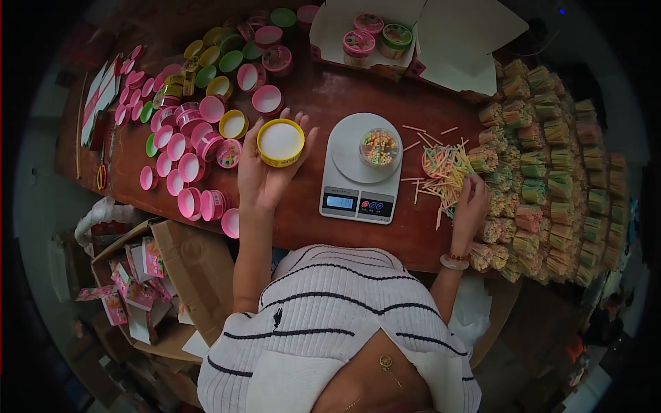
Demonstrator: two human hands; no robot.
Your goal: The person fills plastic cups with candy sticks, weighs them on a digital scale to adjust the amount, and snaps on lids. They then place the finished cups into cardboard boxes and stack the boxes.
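Note:
My left hand (264, 180) holds a yellow round tub (281, 140), its white inside facing up. To its right a white kitchen scale (344, 187) bears a clear round container (381, 148) of small pastel pieces. The lit display's digits are too small to read surely. My right hand (470, 212) reaches to the right edge of a loose pile of thin pastel sticks (444, 180). Its fingers are bent together at the sticks, and what they pinch is hidden. Part of a pink rim (425, 165) shows under the pile.
Many pink, yellow and green tubs and lids (189, 167) cover the table's left. Bundled sticks (533, 165) are stacked at the right. An open white box (365, 63) at the back holds labelled tubs (359, 44). Scissors (102, 177) lie far left, above a cardboard box (193, 265).

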